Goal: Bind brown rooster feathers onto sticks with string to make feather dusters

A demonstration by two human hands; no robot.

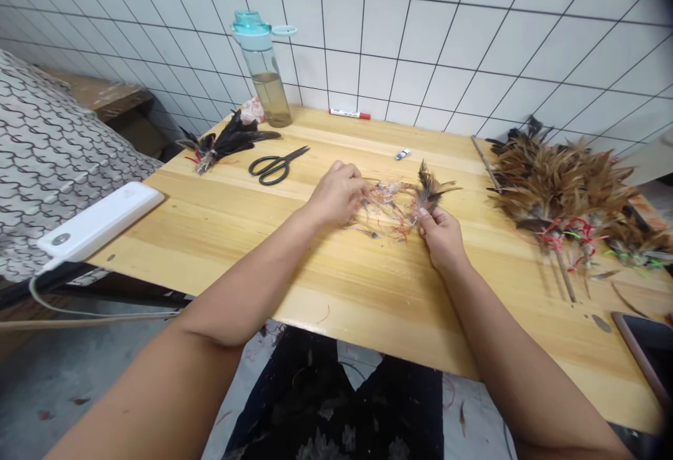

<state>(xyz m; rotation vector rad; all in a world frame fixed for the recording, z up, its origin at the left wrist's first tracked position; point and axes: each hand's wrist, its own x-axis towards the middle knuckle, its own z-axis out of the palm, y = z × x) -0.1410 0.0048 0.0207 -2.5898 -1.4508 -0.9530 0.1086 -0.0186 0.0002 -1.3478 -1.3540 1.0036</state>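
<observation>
My right hand [440, 234] pinches the base of a small dark and brown feather bunch [428, 192] near the middle of the wooden table. To its left, my left hand [341, 192] has its fingers bent down at the edge of a loose pile of red and pale thread scraps [386, 197]. Whether anything lies between those fingertips is hidden. Black-handled scissors [276, 165] rest to the left of that hand, with their tips pointing away to the right.
A water bottle [268, 81] stands at the back beside black feathers [231, 139]. A red marker [349, 114] lies by the tiled wall. Brown feather bundles [562, 179] cover the right side, with a phone [644, 355] nearer. A white power strip [102, 221] sits at the left edge.
</observation>
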